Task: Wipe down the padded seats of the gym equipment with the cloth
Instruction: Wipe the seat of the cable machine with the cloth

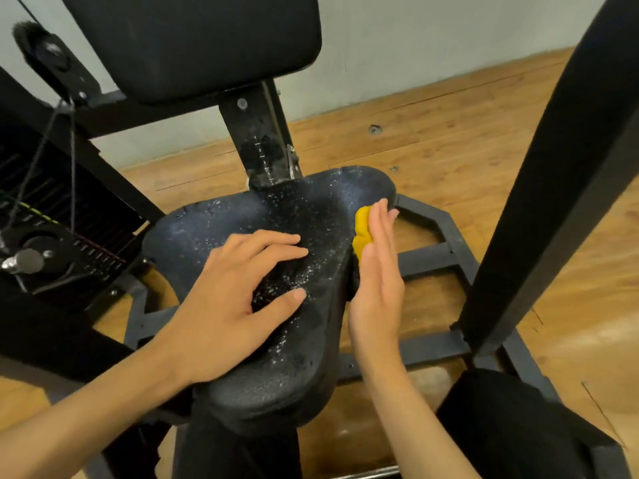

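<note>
Two hands: both of mine are at the padded seat (221, 219), which is black and speckled with pale flecks.
Surroundings: back pad (193, 39) above, seat post (262, 143) between pad and seat, weight stack (52, 209) at my left, wooden floor (432, 126) under the metal base frame (432, 254).
In the way: a dark upright beam (553, 174) rises to the right, beyond my right hand.
Cloth (362, 233): yellow, bunched, against the seat's right edge (only part of it shows past my fingers).
Left hand (224, 305): palm down on the seat top, fingers spread and lightly bent, gripping nothing.
Right hand (377, 281): turned edge-on, fingers straight and together, pressing the cloth flat against the seat's side, not curled round it.
</note>
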### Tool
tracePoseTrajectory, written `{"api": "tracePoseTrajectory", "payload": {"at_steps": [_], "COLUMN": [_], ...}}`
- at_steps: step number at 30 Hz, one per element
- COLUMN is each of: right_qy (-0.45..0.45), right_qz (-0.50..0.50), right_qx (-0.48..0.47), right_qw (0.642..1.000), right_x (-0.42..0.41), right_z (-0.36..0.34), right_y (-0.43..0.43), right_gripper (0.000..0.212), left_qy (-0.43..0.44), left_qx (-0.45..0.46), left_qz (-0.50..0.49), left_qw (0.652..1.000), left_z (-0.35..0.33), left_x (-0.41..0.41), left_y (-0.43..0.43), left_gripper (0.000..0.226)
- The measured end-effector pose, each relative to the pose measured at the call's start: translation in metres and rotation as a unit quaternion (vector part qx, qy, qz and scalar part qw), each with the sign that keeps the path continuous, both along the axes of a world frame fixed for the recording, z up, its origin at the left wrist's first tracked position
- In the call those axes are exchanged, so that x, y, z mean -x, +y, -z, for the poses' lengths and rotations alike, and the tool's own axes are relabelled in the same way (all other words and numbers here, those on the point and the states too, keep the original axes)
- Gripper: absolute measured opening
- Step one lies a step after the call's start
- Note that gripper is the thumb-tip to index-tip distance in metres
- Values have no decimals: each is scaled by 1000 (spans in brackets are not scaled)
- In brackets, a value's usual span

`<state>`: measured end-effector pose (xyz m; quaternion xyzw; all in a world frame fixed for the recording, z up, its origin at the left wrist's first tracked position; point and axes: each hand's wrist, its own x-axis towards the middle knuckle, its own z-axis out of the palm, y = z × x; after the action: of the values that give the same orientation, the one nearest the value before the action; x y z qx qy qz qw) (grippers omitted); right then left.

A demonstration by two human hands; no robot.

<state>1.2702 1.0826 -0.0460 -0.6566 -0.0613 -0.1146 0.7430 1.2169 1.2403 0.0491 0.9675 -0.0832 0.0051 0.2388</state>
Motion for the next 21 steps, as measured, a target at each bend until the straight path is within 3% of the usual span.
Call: {"api": "tracePoseTrajectory", "payload": {"at_steps": [4,9,13,16,21], "right_qy": [-45,16,82,103,-14], "right_qz": [-18,-4,-104,-75,-14], "right_qx": [103,147,123,131,213], "right_qw": [993,989,984,983,977], "right_x": [-16,-103,-154,-142,-59], "right_z": [8,-9,-19,-25,-15], "right_y": [-3,-21,-32,-31,-16], "right_gripper": [50,41,33,38,44], "left_qy": [-3,-2,6,10,6], "left_qx": [9,6,9,8,8], "left_qz": [0,6,-1,-4,-5], "left_qw": [1000,1000,1000,1000,1000], "left_z": [-1,-1,-2,-2,-2], "left_x": [-1,-2,-2,0,-1], "left_y": [-1,0,-2,-3,-2], "left_gripper": [48,46,47,47,46]}}
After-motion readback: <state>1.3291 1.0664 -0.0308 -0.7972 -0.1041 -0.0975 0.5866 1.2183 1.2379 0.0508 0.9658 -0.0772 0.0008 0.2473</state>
